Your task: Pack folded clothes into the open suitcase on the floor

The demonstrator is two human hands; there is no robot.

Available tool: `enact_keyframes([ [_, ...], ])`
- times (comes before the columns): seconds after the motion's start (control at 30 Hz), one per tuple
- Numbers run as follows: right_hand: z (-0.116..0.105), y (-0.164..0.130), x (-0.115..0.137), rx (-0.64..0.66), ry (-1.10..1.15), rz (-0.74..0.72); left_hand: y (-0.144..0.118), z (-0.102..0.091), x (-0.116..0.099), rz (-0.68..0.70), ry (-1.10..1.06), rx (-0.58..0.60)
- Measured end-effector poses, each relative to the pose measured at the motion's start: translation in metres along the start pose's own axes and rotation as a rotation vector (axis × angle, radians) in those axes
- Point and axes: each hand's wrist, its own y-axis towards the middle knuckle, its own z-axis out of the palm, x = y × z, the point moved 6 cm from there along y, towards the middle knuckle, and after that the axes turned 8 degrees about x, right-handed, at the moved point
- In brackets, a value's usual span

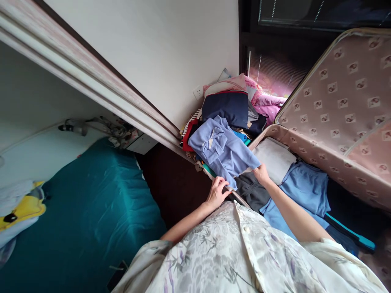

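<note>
A periwinkle-blue garment point(224, 148) lies spread and creased over a pile of clothes, its two lower ends toward me; a small pale label shows near its middle. My right hand point(262, 174) is closed on its right lower corner, above the suitcase edge. At the left lower end, my left hand point(217, 192) has its fingers bent in a pinch at the hem; the fingertips are partly hidden. Beneath and beyond the garment are a folded navy piece point(226, 108) and red and striped clothes.
To the right stands an open suitcase with a pink patterned lid point(339, 89), holding a folded grey piece point(273, 158), blue shorts point(305, 187) and dark clothes. A teal-covered bed point(100, 211) is on the left, past a dark floor strip point(171, 187). A white wall point(152, 49) rises behind the pile.
</note>
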Motion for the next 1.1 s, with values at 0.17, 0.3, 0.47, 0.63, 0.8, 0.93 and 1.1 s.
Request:
enact_keyframes([
  [0.17,-0.003,-0.002,0.015,-0.022,0.058,0.002,0.008,-0.015,-0.016,-0.024,0.067,-0.202],
  [0.3,-0.014,-0.004,0.014,-0.08,0.093,0.111,-0.002,-0.02,-0.025,-0.081,0.152,-0.188],
  [0.47,-0.02,-0.007,-0.001,-0.1,0.103,0.2,-0.014,0.012,-0.023,-0.057,0.029,0.43],
  [0.63,-0.024,-0.005,-0.012,-0.116,0.099,0.21,0.007,-0.022,-0.021,0.007,-0.072,0.15],
  [0.8,-0.025,-0.003,-0.011,-0.125,0.138,0.221,0.037,-0.024,-0.018,0.074,0.135,0.013],
  [0.93,-0.025,-0.003,-0.008,-0.144,0.176,0.222,0.048,0.01,-0.022,0.175,0.261,0.294],
  [1.1,-0.026,-0.003,-0.004,-0.12,0.15,0.199,0.064,0.008,-0.021,0.142,0.356,0.322],
])
